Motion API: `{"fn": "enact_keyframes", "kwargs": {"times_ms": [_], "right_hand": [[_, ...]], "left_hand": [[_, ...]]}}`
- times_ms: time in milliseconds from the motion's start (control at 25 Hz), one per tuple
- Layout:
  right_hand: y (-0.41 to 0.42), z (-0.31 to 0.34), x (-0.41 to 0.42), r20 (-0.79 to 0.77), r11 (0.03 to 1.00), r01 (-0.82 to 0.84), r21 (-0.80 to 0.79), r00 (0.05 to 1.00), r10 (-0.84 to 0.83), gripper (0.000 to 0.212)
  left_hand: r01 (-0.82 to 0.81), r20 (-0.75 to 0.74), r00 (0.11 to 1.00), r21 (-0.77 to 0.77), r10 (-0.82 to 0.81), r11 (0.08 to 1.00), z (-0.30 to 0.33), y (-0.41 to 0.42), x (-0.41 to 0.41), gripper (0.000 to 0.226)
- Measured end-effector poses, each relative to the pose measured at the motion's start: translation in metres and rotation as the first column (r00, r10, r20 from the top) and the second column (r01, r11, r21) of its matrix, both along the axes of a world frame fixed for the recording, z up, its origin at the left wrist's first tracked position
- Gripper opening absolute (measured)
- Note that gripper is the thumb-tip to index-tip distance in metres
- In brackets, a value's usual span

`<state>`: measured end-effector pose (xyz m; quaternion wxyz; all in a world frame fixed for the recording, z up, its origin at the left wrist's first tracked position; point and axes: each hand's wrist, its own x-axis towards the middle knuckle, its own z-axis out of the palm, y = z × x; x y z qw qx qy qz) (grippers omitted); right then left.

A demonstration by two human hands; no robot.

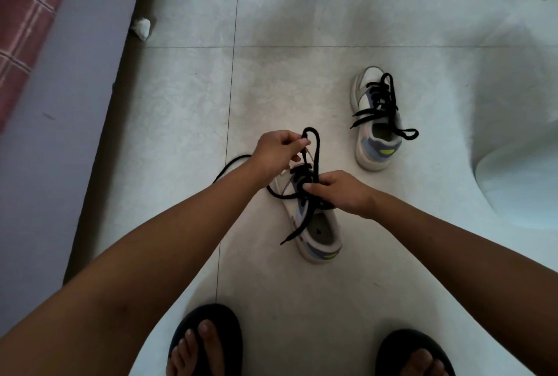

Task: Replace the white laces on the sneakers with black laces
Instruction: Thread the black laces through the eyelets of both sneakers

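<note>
On the tiled floor [302,28], near its middle, the nearer sneaker [317,230] sits with its heel toward the person, which likely keeps the eyelets within easy reach of both arms. The left hand [279,149] pinches a raised loop of the black lace [315,146] between thumb and fingertips, while the right hand [338,191] curls its fingers round the lace low over the tongue, apparently bracing the crossing so a bow can be tied. The second sneaker [377,121], farther right, already carries black laces loosely knotted. Both hands cover the toe and upper eyelets, so the knot itself cannot be made out. No white laces are identifiable; a pale crumpled lump [141,28] lies by the left wall. Two dark sandals [208,339] are cut off at the bottom edge.
</note>
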<state>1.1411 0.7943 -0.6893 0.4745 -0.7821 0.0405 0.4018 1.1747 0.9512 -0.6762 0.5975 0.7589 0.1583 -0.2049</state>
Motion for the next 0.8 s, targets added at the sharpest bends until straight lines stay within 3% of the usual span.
{"fn": "enact_keyframes", "kwargs": {"times_ms": [120,280,400,480,560,720,760,800], "right_hand": [[-0.001,-0.002,0.0,-0.042,0.992,0.123,0.008,0.992,-0.123,0.021],[-0.004,-0.006,-0.003,-0.118,0.926,0.369,0.073,0.926,-0.36,0.016],[-0.008,-0.006,-0.007,-0.216,0.886,0.451,0.11,0.881,-0.422,0.011],[-0.013,-0.003,-0.008,-0.303,0.87,0.475,0.131,0.855,-0.421,0.014],[-0.016,0.001,-0.008,-0.394,0.859,0.496,0.128,0.82,-0.415,0.011],[-0.013,0.007,-0.008,-0.491,0.861,0.483,0.16,0.796,-0.356,0.028],[-0.012,0.008,-0.008,-0.46,0.865,0.472,0.169,0.814,-0.354,0.033],[-0.011,0.008,-0.009,-0.399,0.878,0.447,0.173,0.847,-0.352,0.034]], "left_hand": [[0.193,-0.004,0.981,0.052,-0.193,0.98,-0.005,-0.001,-0.013,0.015],[0.527,-0.033,0.843,0.248,-0.536,0.813,-0.015,0.008,-0.041,0.018],[0.479,0.073,0.836,0.382,-0.543,0.79,-0.001,0.021,-0.053,0.012],[0.542,0.028,0.818,0.297,-0.575,0.786,0.011,0.026,-0.057,0.02],[0.695,-0.094,0.718,0.163,-0.69,0.7,0.019,0.025,-0.066,0.021],[0.882,-0.2,0.457,0.23,-0.867,0.412,0.019,0.015,-0.068,0.024],[0.867,-0.194,0.471,0.278,-0.86,0.413,0.017,0.012,-0.065,0.029],[0.794,-0.145,0.567,0.358,-0.811,0.491,0.014,0.009,-0.059,0.031]]}}
